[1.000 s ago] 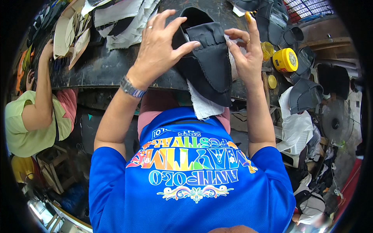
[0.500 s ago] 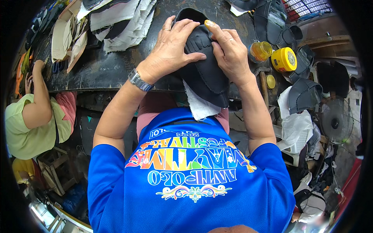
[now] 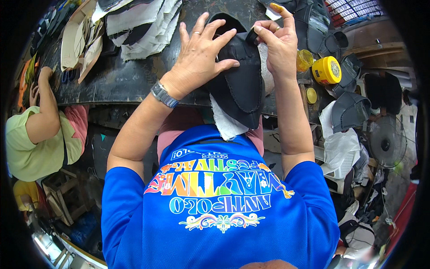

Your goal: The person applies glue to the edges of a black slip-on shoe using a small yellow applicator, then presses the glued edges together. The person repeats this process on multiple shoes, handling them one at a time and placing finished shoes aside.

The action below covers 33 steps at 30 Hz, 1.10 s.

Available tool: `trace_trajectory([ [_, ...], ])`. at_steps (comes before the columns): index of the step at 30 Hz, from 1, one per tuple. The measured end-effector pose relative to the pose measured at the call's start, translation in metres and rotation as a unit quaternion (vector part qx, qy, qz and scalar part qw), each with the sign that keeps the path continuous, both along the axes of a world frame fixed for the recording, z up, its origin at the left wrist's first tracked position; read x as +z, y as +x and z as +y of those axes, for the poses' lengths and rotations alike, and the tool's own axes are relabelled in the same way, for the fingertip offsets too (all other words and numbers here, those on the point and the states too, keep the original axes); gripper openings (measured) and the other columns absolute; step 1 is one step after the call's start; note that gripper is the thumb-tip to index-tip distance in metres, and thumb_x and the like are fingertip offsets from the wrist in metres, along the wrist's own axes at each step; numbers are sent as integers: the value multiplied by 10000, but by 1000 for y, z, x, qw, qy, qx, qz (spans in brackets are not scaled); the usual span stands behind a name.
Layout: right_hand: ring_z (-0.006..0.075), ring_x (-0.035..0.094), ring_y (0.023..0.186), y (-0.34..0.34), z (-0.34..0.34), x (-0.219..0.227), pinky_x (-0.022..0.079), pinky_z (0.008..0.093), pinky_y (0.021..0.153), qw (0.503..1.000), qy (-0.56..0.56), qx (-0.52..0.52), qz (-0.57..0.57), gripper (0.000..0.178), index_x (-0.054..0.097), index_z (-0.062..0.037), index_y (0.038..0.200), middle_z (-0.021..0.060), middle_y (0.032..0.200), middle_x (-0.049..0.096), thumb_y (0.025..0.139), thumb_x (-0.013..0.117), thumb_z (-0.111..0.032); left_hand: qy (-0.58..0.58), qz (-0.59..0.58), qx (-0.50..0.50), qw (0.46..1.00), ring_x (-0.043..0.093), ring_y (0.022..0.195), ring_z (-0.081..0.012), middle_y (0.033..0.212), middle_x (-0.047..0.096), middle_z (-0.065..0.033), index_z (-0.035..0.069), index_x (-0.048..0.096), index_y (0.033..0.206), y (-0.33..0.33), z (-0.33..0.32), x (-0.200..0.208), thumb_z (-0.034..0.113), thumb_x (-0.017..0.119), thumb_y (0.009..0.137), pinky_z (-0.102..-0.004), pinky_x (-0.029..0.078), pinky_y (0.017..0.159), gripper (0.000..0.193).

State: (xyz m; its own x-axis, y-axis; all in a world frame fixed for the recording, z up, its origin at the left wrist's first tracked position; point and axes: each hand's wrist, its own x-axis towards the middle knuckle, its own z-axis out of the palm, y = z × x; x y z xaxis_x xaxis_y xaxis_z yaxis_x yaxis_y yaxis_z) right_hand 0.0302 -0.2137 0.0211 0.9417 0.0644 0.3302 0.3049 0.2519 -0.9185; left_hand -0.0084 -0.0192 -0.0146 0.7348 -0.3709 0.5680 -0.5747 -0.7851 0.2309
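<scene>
Black upper [image 3: 244, 85] lies partly beneath the wide-spread, empty left hand [image 3: 198, 57], which seems to steady it while the right hand [image 3: 281, 48] pinches a dark strip [image 3: 251, 36] at its edge.

It was a shoemaking workshop: a black shoe upper [image 3: 244, 92] overhung a scuffed worktable's [image 3: 116, 85] near edge, white cloth pieces [image 3: 152, 33] lay far left, and more uppers [image 3: 351, 110] (some visibly stitched) crowded the right.

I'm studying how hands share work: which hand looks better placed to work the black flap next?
Probably the right: the right hand appears to pinch the black flap, while the left hand is spread open over the other side of the black shoe upper.
</scene>
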Motion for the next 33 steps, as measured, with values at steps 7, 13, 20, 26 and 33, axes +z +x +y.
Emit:
trace_trajectory([
  [7, 120, 642, 850, -21, 4, -2, 505, 241, 778, 997, -74, -8, -35, 644, 418, -68, 1464, 72, 949, 677, 873, 636, 67, -65, -42, -2, 997, 653, 1127, -234, 1128, 714, -54, 154, 701, 1211, 1, -21, 3, 415, 758, 848, -585, 303, 1112, 450],
  [13, 156, 679, 971, -34, 4, -16, 539, 275, 906, 985, -119, -34, -121, 637, 434, -64, 1476, 115, 1048, 701, 899, 673, 64, -64, -67, 9, 996, 656, 1012, -203, 1005, 718, -6, 148, 765, 969, 6, -24, 0, 303, 727, 875, -512, 368, 980, 186],
  [20, 159, 631, 1046, -46, -15, -30, 501, 283, 903, 948, -281, -72, -131, 839, 278, -104, 1580, 130, 1209, 636, 847, 644, 74, -132, -82, -55, 986, 690, 828, -254, 908, 730, -52, 94, 742, 910, 12, -24, 3, 237, 725, 884, -373, 492, 793, 146],
  [26, 188, 607, 1113, -42, -16, -25, 471, 307, 947, 931, -317, -80, -162, 907, 278, -152, 1595, 86, 1323, 614, 802, 655, 77, -223, 18, -109, 969, 697, 850, -290, 908, 720, -98, 56, 736, 944, 14, -17, 7, 179, 759, 858, -379, 526, 827, 151],
  [33, 150, 632, 984, -17, -14, 6, 493, 272, 876, 937, -319, 123, -71, 914, 296, -74, 1590, 66, 1185, 669, 729, 541, 110, -230, 42, -130, 964, 640, 1127, -247, 1250, 620, -134, 60, 724, 1098, 12, -10, 17, 123, 838, 792, -350, 536, 941, 332],
])
